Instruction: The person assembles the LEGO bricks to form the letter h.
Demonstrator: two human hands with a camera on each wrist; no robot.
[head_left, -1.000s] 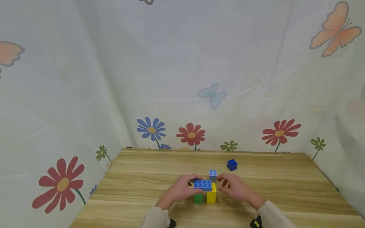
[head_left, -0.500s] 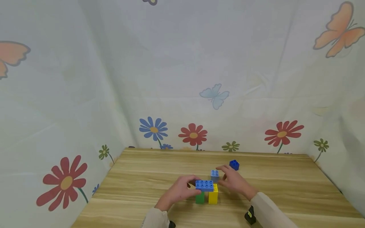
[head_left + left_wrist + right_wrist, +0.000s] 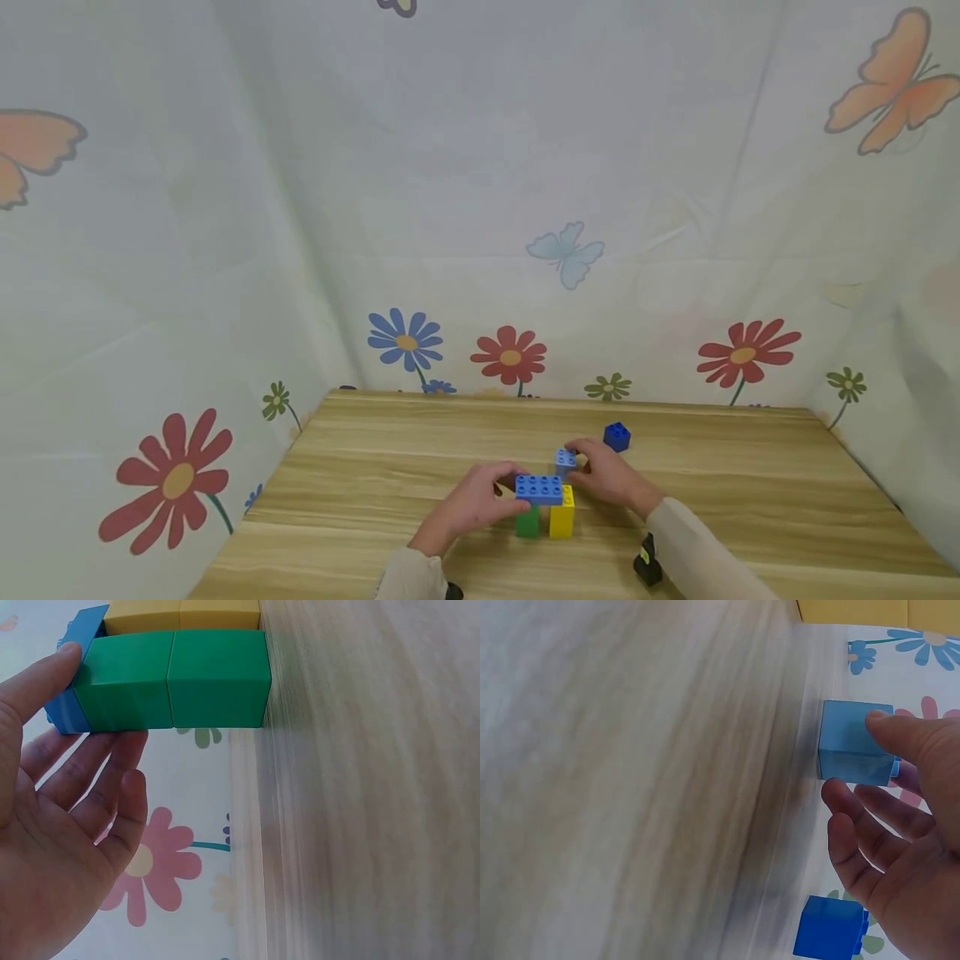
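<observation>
A long blue brick [image 3: 538,490] bridges a green stack [image 3: 527,522] and a yellow stack [image 3: 562,517], studs up. My left hand [image 3: 472,502] pinches that bridge brick at its left end; in the left wrist view the thumb lies on its near side, above two green blocks [image 3: 172,681]. Just behind the yellow stack stands a light blue brick [image 3: 564,460]. Its sides are between the thumb and fingers of my right hand [image 3: 609,477]. The right wrist view has the thumb against the light blue brick [image 3: 855,739], the index fingertip partly hidden behind it.
A dark blue brick [image 3: 617,437] sits farther back, beyond the right hand. All stand on a wood-grain table [image 3: 390,433], with a flower-printed cloth [image 3: 450,208] hanging behind and at both sides.
My right hand has moved back and left, from beside the yellow stack to the light blue brick, and has closed its fingers around it. The left hand keeps its hold on the bridge brick.
</observation>
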